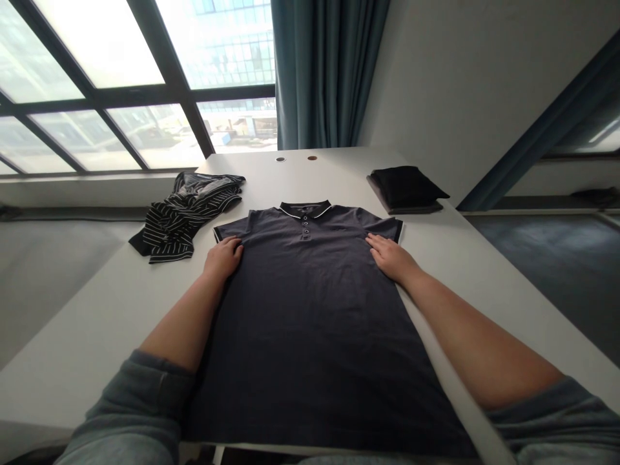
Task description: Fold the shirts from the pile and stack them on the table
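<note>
A dark grey polo shirt [310,310] lies spread flat, front side up, its black collar with white trim toward the far side. Its hem reaches the table's near edge. My left hand [224,257] rests on the shirt's left side, just under the sleeve, with the fingers lying flat. On the opposite side, my right hand [390,256] lies flat below the other sleeve, fingers stretched out over the fabric. Neither hand grips the cloth.
The shirt is on a white table [130,310]. A crumpled black-and-white striped garment [181,219] lies at the far left. Dark folded clothes [409,187] are stacked at the far right. Two round cable holes sit near the back edge, before a window and a blue curtain [324,77].
</note>
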Available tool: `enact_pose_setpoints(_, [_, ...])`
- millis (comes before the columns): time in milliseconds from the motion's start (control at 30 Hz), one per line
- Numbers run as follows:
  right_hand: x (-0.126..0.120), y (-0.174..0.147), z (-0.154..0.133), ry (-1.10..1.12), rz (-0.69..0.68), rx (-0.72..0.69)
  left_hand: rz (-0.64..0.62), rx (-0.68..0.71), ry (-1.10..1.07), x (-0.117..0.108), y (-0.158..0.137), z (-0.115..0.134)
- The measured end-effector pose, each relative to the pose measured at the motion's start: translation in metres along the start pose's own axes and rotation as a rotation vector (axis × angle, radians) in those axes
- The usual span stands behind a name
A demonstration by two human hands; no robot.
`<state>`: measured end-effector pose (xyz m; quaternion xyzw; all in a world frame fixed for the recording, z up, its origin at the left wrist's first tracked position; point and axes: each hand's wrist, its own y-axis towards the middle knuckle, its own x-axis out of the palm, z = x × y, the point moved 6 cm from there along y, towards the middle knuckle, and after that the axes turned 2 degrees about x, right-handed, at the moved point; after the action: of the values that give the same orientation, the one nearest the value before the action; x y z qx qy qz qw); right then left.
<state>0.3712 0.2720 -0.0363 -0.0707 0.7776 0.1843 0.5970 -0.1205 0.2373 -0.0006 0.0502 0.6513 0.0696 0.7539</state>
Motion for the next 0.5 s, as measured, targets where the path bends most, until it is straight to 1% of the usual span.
enact_pose_setpoints(100, [0.003,-0.001,0.001,-0.034,-0.016,0.011,0.018,-0.007,0.009,-0.001,0.0,-0.001])
enact_pose_setpoints(300, [0.0,-0.003,-0.002,-0.072,0.044,-0.029,0.037,-0.029,0.062,-0.006,-0.003,0.004])
enact_pose_setpoints(500, [-0.005,-0.006,-0.009,-0.131,0.057,-0.042,0.048,-0.018,0.095,-0.009,-0.003,0.008])
